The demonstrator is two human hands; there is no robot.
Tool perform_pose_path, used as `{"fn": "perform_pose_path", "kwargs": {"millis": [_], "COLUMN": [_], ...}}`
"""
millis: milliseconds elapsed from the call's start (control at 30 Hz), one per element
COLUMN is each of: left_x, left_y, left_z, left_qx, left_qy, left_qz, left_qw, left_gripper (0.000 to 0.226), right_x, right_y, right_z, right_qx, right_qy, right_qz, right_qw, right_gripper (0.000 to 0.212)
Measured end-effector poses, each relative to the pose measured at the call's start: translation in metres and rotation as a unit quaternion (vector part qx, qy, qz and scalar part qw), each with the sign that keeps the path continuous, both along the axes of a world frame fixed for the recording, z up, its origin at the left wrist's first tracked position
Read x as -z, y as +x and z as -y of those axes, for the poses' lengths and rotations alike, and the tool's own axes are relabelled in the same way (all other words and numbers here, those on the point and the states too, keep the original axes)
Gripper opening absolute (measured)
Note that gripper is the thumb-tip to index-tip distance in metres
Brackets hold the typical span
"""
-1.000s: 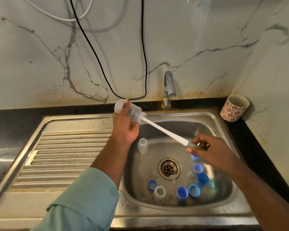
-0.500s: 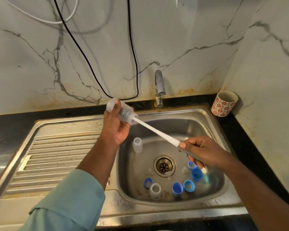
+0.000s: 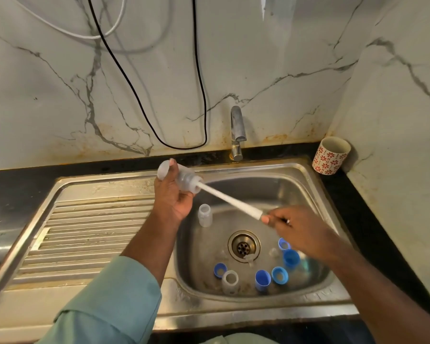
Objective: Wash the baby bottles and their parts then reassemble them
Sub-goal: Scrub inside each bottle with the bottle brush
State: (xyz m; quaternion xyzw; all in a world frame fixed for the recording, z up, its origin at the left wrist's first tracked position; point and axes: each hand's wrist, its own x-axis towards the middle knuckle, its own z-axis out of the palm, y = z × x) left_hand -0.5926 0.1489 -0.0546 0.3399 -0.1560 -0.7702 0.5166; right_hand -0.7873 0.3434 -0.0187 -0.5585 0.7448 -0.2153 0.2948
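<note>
**Brush in bottle over steel sink**

The left hand curls its fingers round a clear, ribbed plastic bottle, held tilted above the sink's back-left rim with its mouth aimed toward 4 o'clock. A slim white brush runs straight from that mouth down to the right hand, whose fingers pinch the handle's end; the bristle head is inside the bottle.

The sink is dull, scuffed stainless steel with a rounded basin, a round drain at its centre and a ridged draining board at 9 o'clock. In the basin, a second clear bottle stands upright at 10 o'clock from the drain. A frosted one stands near the front wall at 7 o'clock. Glossy blue rings and caps lie scattered from 7 to 3 o'clock.

A chrome tap rises at 12 o'clock against veined marble. A flower-patterned cup sits on the black counter at 2 o'clock.
</note>
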Motion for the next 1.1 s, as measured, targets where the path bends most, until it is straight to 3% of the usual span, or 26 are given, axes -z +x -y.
{"fn": "perform_pose_path", "kwargs": {"millis": [67,200,267,333,533,633,733,833,933,1033,1100], "left_x": [0.004,0.008,0.008,0.008,0.003,0.002,0.005,-0.003,-0.012,-0.02,-0.023], "left_y": [-0.005,-0.008,-0.004,-0.003,-0.004,0.003,0.006,0.009,0.01,0.008,0.009], "left_z": [-0.007,-0.005,-0.003,-0.003,-0.004,-0.008,-0.014,-0.016,-0.012,-0.009,-0.008], "left_qx": [0.02,0.019,0.022,0.026,0.029,0.065,0.06,0.096,0.121,0.122,0.112], "left_qy": [0.001,0.014,-0.008,-0.033,-0.039,-0.046,-0.026,-0.064,-0.096,-0.097,-0.094], "left_qz": [-0.002,-0.006,-0.006,-0.004,0.024,0.03,-0.01,-0.076,-0.118,-0.13,-0.075], "left_qw": [1.0,1.0,1.0,0.999,0.999,0.996,0.998,0.99,0.981,0.979,0.986], "left_gripper": [0.08,0.067,0.077,0.08,0.091,0.081,0.073,0.095,0.108,0.109,0.102], "right_x": [-0.001,0.006,0.013,0.022,0.024,0.0,-0.018,-0.019,-0.002,0.012,0.012], "right_y": [-0.005,0.005,0.007,0.02,0.052,0.041,0.016,0.0,0.001,0.007,0.009], "right_z": [0.002,0.001,-0.003,-0.007,-0.01,-0.007,-0.002,0.003,0.003,0.001,0.001], "right_qx": [-0.006,0.0,0.031,0.02,0.023,0.031,0.037,0.013,0.009,0.018,0.03], "right_qy": [-0.043,-0.053,-0.065,-0.056,0.034,0.076,0.118,0.15,0.146,0.129,0.113], "right_qz": [-0.07,-0.035,-0.059,-0.108,-0.094,0.048,0.226,0.345,0.47,0.525,0.502], "right_qw": [0.997,0.998,0.996,0.992,0.995,0.995,0.966,0.926,0.87,0.841,0.857], "right_gripper": [0.028,0.021,0.025,0.03,0.031,0.033,0.036,0.05,0.05,0.043,0.041]}}
